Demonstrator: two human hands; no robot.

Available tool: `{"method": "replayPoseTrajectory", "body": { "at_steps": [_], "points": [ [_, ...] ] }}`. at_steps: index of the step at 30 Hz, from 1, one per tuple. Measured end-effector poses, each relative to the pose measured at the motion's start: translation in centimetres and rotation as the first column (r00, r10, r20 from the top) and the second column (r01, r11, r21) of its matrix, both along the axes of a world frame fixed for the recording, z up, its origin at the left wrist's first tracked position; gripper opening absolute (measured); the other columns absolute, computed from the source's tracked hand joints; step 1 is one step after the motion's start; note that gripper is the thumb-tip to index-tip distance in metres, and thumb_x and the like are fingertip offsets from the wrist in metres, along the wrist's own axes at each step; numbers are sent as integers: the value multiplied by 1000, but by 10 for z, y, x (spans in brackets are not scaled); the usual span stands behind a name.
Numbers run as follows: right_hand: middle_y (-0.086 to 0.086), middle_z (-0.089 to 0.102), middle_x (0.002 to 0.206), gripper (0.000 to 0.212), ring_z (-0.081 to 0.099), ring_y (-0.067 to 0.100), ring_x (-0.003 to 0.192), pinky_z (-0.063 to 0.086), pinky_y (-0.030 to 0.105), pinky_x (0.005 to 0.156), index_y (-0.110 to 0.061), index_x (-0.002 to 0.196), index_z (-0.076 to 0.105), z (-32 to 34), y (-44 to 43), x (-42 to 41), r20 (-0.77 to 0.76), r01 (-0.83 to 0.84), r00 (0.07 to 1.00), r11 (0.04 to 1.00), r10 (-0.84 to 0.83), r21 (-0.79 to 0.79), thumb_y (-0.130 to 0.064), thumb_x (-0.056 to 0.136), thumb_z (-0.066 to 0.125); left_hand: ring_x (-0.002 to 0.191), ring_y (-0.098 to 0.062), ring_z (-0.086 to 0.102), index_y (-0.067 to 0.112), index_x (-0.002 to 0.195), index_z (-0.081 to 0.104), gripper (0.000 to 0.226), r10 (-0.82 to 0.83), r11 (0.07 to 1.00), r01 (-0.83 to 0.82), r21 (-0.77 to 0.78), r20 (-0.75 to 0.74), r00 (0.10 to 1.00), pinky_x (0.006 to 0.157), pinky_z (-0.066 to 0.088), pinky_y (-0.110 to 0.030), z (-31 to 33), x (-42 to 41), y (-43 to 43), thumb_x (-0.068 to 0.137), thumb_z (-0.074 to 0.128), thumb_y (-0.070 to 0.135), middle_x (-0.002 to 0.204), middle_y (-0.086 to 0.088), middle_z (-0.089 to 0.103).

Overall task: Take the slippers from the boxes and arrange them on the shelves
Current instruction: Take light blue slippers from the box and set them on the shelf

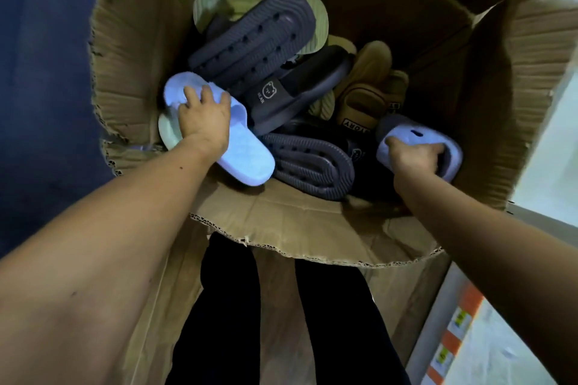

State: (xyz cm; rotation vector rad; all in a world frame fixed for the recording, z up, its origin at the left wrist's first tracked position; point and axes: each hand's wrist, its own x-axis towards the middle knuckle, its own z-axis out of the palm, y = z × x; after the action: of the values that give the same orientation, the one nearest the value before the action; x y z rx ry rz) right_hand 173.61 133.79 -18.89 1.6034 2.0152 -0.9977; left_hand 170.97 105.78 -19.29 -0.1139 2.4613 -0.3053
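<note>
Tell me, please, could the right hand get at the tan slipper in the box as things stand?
Probably not yet: the tan slipper lies uncovered just beyond the right hand, but that hand's grip is already full with a pale blue slipper.

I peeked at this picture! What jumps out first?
Two hands are in a torn brown cardboard box of slippers. The left hand holds a pale lilac foam slipper at the box's left; the right hand grips the matching lilac slipper at its right. Dark grey ridged slippers pile between.
</note>
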Motion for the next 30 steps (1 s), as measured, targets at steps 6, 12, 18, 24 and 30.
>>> {"method": "replayPoseTrajectory", "body": {
  "at_steps": [6, 12, 18, 24, 30],
  "points": [
    [19, 48, 135, 91, 39, 35, 130, 15, 48, 109, -6, 141, 16, 47, -52, -6, 69, -503, 864, 855, 498, 130, -48, 76, 66, 138, -42, 12, 19, 148, 16, 60, -170, 979, 168, 114, 8, 985, 101, 34, -49, 35, 7, -6, 95, 42, 9, 157, -15, -1],
    [7, 62, 92, 80, 57, 29, 100, 24, 44, 89, -7, 129, 25, 86, -112, -10, -26, -826, 536, 530, 844, 190, -46, 74, 67, 138, -42, 10, 18, 149, 0, 82, -95, 976, 100, 195, -37, 995, 103, 35, -50, 83, 7, -10, 89, 54, 12, 156, -12, -12],
    [11, 47, 112, 72, 45, 30, 110, 25, 39, 80, -4, 123, 35, 119, -141, -8, 2, -964, 136, 132, 991, 232, -31, 68, 71, 134, -40, 24, 21, 149, -1, 81, 69, 954, -64, 294, -7, 998, 101, 35, -46, 135, 14, -25, 88, 52, 16, 157, -11, 3],
    [20, 50, 117, 75, 48, 37, 111, 33, 48, 99, 3, 129, 41, 164, -143, -10, 54, -918, -185, -192, 981, 347, -5, 60, 69, 127, -34, 30, 18, 147, 16, 72, 97, 935, -40, 354, -144, 985, 94, 40, -38, 183, 39, -20, 85, 53, 23, 149, -4, 26],
    [14, 37, 140, 92, 35, 33, 130, 32, 41, 106, -6, 146, 16, 238, -138, -34, -1, -868, -379, -355, 926, 348, -18, 73, 70, 131, -26, 27, 23, 147, 22, 73, 194, 894, -40, 446, -306, 932, 103, 34, -33, 235, 62, -21, 82, 55, 20, 155, 1, 17]
  ]
}}
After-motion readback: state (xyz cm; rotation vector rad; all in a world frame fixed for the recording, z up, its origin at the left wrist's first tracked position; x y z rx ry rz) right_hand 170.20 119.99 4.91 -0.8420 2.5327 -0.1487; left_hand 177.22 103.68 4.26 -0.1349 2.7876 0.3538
